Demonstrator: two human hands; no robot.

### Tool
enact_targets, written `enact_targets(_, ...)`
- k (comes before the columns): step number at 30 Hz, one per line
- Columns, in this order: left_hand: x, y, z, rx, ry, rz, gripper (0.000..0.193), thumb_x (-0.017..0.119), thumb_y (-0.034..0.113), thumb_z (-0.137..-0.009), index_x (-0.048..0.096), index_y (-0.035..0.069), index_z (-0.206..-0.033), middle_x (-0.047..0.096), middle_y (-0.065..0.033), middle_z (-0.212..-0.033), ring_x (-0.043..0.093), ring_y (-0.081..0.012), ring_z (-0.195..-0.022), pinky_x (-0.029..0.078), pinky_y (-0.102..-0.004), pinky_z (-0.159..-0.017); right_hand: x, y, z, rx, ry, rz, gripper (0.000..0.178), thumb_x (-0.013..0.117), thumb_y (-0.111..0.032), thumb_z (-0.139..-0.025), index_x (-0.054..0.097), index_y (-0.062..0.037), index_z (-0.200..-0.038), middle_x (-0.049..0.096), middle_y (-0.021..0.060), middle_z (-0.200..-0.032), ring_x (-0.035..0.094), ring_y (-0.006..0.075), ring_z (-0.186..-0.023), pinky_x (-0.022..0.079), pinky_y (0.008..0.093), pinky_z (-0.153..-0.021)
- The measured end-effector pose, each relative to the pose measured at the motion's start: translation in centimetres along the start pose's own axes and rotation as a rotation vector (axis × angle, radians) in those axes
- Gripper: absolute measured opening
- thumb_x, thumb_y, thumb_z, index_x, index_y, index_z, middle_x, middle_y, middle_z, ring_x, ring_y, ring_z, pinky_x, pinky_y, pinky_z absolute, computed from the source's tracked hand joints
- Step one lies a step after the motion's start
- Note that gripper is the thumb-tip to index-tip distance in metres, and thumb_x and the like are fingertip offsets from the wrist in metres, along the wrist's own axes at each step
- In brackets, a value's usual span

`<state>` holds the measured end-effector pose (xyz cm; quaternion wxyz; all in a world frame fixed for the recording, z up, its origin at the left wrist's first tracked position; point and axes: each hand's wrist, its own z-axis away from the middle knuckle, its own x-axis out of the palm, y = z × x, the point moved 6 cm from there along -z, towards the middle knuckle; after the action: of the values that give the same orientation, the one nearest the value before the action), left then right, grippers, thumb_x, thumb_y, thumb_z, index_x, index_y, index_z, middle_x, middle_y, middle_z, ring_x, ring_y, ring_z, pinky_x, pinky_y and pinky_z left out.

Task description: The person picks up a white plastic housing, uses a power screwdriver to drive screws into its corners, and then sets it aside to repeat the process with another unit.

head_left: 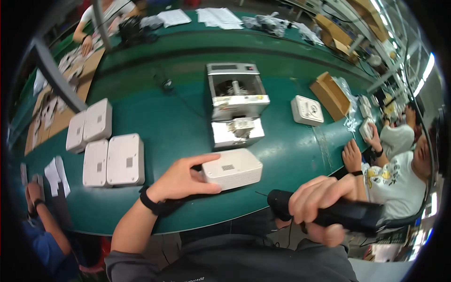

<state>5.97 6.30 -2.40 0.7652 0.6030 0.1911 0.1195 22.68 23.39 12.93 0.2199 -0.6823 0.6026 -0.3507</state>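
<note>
Black electric screwdriver (pixel 343 214) is gripped in the right hand (pixel 317 202), fingers clenched around its barrel, held just off the near edge of the green bench (pixel 178 127). White plastic box (pixel 232 168) is grasped at its left end by the left hand (pixel 181 181), thumb beneath, forefinger over the top; the box rests on the bench near its front edge. Four more white boxes (pixel 105 141) are laid out to the left. Just beyond the held box, a metal machine (pixel 236 103) is seen. Farther right, a cardboard carton (pixel 330 94) is noted.
</note>
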Motion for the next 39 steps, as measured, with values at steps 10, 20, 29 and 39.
enact_targets(10, 8.3, -1.0, -5.2, -0.495, -0.242, 0.727, 0.067, 0.064, 0.043, -0.095, 0.042, 0.003, -0.144, 0.065, -0.0194, -0.116, 0.07, -0.0298, -0.096, 0.059, -0.0365, -0.077, -7.7, 0.6, 10.2, -0.04, 0.142, 0.244, 0.04, 0.077, -0.012, -0.082, 0.048, -0.0012, -0.107, 0.061, 0.0109, -0.072, 0.062, 0.0235, -0.059, 0.055, 0.0384, -0.058)
enact_targets(20, 17.4, 2.4, -17.9, -0.529, -0.336, 0.742, 0.068, 0.055, 0.05, -0.098, 0.041, 0.0, -0.142, 0.066, -0.022, -0.115, 0.069, -0.0305, -0.1, 0.058, -0.0352, -0.082, -9.4, -0.3, 11.6, -0.147, 0.191, 0.187, 0.036, 0.071, -0.008, -0.083, 0.046, 0.0005, -0.109, 0.06, 0.0124, -0.074, 0.061, 0.0241, -0.06, 0.055, 0.0404, -0.061)
enact_targets(29, 18.4, 9.7, -20.6, 0.372, -0.067, -0.559, 0.079, 0.081, 0.037, -0.078, 0.047, -0.001, -0.137, 0.056, -0.0267, -0.129, 0.057, -0.0371, -0.12, 0.049, -0.0427, -0.1, -11.9, 0.5, 13.4, -0.13, 0.304, -0.073, 0.036, 0.071, 0.003, -0.079, 0.049, 0.0029, -0.107, 0.061, 0.0123, -0.079, 0.063, 0.0233, -0.069, 0.054, 0.0411, -0.07)
enact_targets(39, 21.4, 11.0, -29.3, 0.425, 0.139, -1.099, 0.098, 0.082, 0.044, -0.071, 0.037, 0.002, -0.147, 0.022, -0.0333, -0.152, 0.022, -0.0516, -0.142, 0.031, -0.06, -0.111, -11.1, -0.6, 12.7, -0.218, 0.25, 0.071, 0.037, 0.072, -0.01, -0.087, 0.049, 0.0013, -0.114, 0.056, 0.0162, -0.091, 0.056, 0.0211, -0.069, 0.051, 0.0367, -0.064)
